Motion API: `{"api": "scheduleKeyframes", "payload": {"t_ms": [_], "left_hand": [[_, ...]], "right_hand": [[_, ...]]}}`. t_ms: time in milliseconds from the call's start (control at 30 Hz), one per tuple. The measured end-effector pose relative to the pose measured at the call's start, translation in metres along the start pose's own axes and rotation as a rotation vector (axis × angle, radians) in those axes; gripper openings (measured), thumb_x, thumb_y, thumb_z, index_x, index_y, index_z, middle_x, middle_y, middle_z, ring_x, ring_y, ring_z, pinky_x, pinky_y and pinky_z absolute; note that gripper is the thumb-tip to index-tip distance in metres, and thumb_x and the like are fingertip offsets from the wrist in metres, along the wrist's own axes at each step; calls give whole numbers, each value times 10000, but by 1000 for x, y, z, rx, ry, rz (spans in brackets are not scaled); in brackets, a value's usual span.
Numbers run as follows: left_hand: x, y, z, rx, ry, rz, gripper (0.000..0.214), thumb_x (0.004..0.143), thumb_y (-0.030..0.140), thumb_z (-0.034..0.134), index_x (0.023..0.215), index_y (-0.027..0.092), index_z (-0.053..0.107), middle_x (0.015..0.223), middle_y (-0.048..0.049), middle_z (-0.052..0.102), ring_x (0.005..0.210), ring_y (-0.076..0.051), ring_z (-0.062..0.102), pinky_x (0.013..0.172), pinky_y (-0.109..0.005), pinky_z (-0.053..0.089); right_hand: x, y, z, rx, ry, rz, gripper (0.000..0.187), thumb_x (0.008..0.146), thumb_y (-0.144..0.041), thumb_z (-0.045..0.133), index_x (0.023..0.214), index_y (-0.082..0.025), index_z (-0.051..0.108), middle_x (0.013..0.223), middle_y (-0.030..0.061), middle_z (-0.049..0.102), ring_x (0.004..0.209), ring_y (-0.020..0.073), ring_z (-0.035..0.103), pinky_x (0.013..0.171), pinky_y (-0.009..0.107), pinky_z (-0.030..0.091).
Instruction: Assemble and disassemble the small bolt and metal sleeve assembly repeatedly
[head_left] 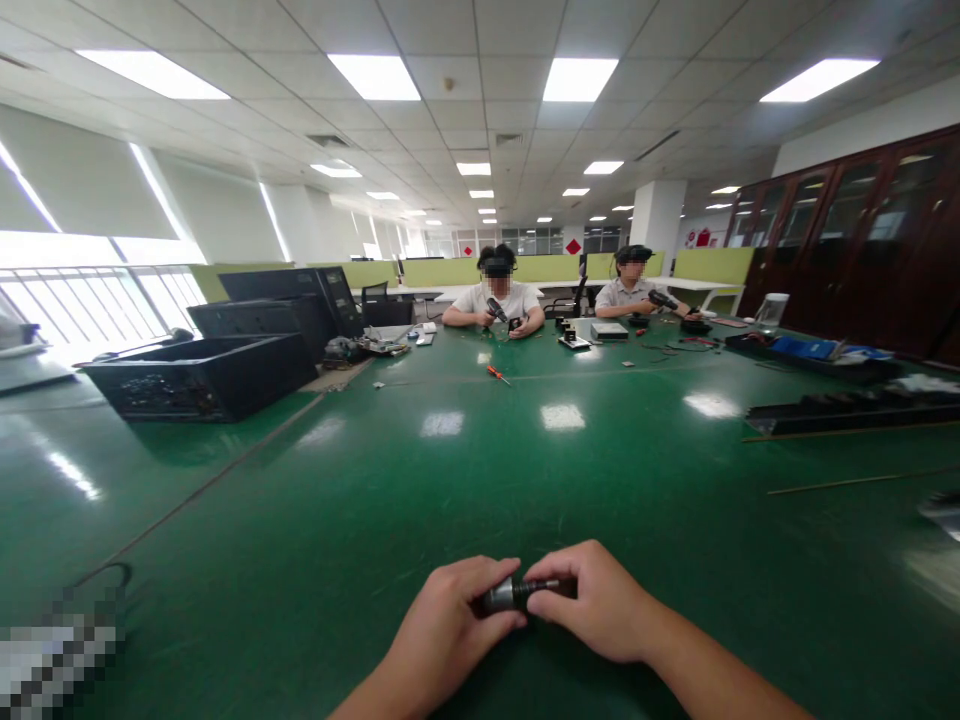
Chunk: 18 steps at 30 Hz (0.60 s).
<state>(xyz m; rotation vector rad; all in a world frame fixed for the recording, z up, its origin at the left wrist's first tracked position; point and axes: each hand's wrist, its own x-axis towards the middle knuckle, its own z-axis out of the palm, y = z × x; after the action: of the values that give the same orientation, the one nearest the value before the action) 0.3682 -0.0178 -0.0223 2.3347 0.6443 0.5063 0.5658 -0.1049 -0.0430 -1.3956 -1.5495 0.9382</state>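
Observation:
A cylindrical metal part (500, 597) lies sideways between my two hands, just above the near side of the green table. Its silvery barrel narrows on the right into a dark, ribbed section with a thin shaft. My left hand (442, 618) is closed round the barrel, hiding its left end. The thumb and fingers of my right hand (604, 608) pinch the narrow ribbed end and cover part of the shaft. The exact kind of part cannot be made out.
On the green table (480, 480), black metal cases (217, 385) stand at left and an orange screwdriver (496, 374) lies further off. Two people work across the table with power tools. A black tray (814, 365) holding blue things and long dark rails (862, 412) lie at right.

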Motion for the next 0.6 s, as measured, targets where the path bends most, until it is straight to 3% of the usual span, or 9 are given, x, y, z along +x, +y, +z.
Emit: {"api": "scheduleKeyframes", "payload": {"t_ms": [233,400,600], "left_hand": [[2,-3,5,-14,14,41,409,805,151,731,1185,298,701,988,-20,717,898,-180,658,806,-269,486],[1,-6,2,-33,62,-17,482,711,71,765,1146,273,713,958,-5,724,894,-184,658,826,-278,488],[2,-3,0,-13,134,-55,320,719,127,771,1015,246,744,916,-8,729,856,-192,663,789,-294,493]], "right_hand": [[-2,-8,2,-236,72,-39,148,800,-315,677,841,-211,773,742,3,729,676,160,616,640,252,404],[-3,-10,3,-286,90,-35,131,803,-302,674,853,-221,763,766,2,740,696,166,641,662,258,411],[-4,-11,0,-267,155,-48,101,793,-257,663,836,-209,741,761,3,735,704,169,656,670,255,426]]}}
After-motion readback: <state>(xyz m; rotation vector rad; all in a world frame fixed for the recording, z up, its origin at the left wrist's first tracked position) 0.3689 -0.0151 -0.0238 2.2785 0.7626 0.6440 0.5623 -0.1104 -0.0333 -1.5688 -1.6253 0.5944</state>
